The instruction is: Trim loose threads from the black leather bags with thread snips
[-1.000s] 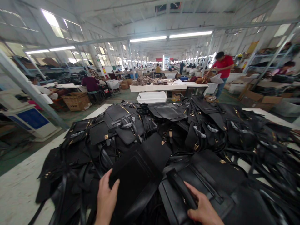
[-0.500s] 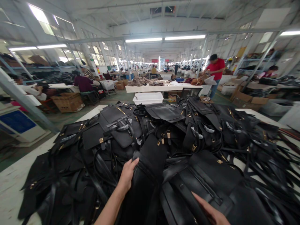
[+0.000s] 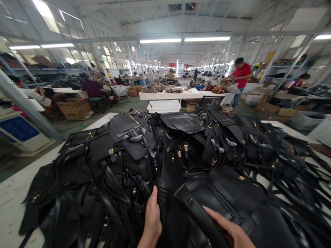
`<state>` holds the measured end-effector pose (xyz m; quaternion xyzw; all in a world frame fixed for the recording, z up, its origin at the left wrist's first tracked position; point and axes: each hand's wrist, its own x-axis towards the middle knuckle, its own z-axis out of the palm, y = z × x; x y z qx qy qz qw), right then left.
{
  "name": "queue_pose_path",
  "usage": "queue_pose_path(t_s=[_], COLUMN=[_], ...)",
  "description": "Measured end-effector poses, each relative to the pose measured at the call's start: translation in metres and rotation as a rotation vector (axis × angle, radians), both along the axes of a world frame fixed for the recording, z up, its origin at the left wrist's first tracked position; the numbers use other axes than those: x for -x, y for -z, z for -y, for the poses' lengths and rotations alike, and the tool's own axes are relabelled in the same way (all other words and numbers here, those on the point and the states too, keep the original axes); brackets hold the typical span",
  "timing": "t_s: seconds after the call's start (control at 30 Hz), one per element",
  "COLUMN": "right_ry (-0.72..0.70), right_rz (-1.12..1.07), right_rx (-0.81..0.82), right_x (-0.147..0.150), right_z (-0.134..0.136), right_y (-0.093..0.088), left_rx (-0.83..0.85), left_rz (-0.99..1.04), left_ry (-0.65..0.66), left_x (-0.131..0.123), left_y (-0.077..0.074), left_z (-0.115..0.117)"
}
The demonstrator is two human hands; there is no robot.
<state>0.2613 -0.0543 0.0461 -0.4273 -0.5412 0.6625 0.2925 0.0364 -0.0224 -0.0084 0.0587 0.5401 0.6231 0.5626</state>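
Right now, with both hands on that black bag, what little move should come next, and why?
Probably a small lift of the black bag toward the body. The left hand grips its near edge and the right hand rests on the strap, but the bag is wedged upright among the pile of black bags, with loose straps lying around it, so pulling sideways would likely snag.

White bin (image 3: 163,105), cardboard box (image 3: 75,108), long white table (image 3: 181,95), person in red shirt (image 3: 241,76)

Left hand (image 3: 153,218) upright, fingers extended; right hand (image 3: 227,229) lies flat, palm down.
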Motion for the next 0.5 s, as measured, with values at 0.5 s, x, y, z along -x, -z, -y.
queue_pose_path(t_s=[0.5], right_ry=[-0.174], right_rz=[-0.117], right_rx=[0.200], right_x=[0.026], right_z=[-0.040], right_y=[-0.030], left_rx=[-0.183], left_rz=[-0.525], left_ry=[0.151], left_x=[0.016], left_y=[0.035], left_z=[0.001])
